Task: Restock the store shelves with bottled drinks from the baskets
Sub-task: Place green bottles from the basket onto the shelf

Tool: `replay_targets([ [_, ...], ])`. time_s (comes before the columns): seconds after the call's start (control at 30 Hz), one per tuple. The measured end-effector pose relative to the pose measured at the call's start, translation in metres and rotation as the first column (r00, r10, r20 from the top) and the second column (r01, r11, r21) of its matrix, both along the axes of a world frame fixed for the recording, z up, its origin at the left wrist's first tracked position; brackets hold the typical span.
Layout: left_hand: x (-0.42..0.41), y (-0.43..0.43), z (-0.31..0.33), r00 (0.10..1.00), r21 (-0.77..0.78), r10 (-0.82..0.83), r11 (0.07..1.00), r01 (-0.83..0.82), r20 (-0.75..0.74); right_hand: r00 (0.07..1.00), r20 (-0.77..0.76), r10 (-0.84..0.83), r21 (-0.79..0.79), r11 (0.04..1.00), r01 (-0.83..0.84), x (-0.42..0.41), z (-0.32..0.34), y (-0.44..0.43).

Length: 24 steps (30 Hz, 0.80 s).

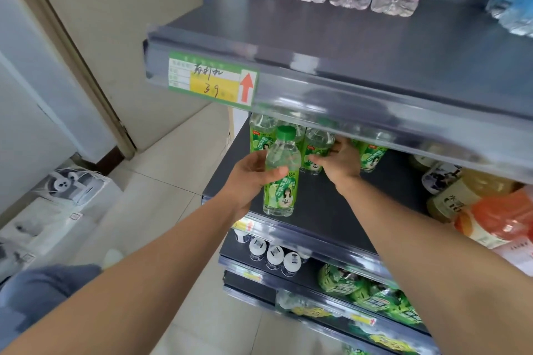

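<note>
Two hands work at the middle shelf (323,210); my left hand (249,180) grips a green-capped lime soda bottle (281,179) upright at the shelf's front edge, touching down or not I cannot tell; my right hand (341,163) curls round a shelved bottle (316,147) farther back, beside matching ones.

A bottle (279,179) is upright at the front left of the middle shelf (331,210). A row of bottles (315,153) stands at its back; jugs (496,219) crowd its right end.
</note>
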<state>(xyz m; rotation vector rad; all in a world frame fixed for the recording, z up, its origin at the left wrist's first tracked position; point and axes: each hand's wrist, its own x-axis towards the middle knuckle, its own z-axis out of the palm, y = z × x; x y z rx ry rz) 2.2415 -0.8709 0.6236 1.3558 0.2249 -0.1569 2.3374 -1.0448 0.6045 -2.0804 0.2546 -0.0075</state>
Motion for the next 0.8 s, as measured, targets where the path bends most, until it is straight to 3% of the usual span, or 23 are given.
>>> replay_targets([
  [0.17, 0.006, -0.010, -0.003, 1.000, -0.018, -0.016, 1.000, 0.016, 0.004, 0.998, 0.066, 0.014, -0.044, 0.999, -0.011, -0.015, 0.010, -0.003],
  [0.23, 0.009, -0.016, -0.002, 1.000, -0.023, -0.023, 0.999, 0.023, 0.007, 0.994, 0.109, 0.031, 0.011, 0.999, -0.032, -0.030, 0.018, -0.006],
  [0.4, 0.016, -0.035, 0.002, 0.998, -0.025, -0.052, 0.998, 0.053, 0.022, 0.926, 0.012, 0.378, 0.246, 0.896, -0.369, -0.061, 0.024, -0.023],
  [0.47, 0.017, -0.042, 0.004, 0.998, -0.034, -0.065, 0.997, 0.066, 0.023, 0.906, -0.003, 0.423, 0.195, 0.889, -0.415, -0.067, 0.025, -0.028],
  [0.57, 0.018, -0.053, 0.004, 0.996, -0.036, -0.085, 0.996, 0.085, 0.020, 0.934, 0.047, 0.354, 0.075, 0.931, -0.356, -0.070, 0.024, -0.034],
  [0.8, 0.021, -0.074, -0.001, 0.997, 0.148, -0.071, 0.986, 0.072, -0.008, 0.973, 0.057, 0.225, 0.089, 0.969, -0.230, -0.063, 0.015, -0.059],
])
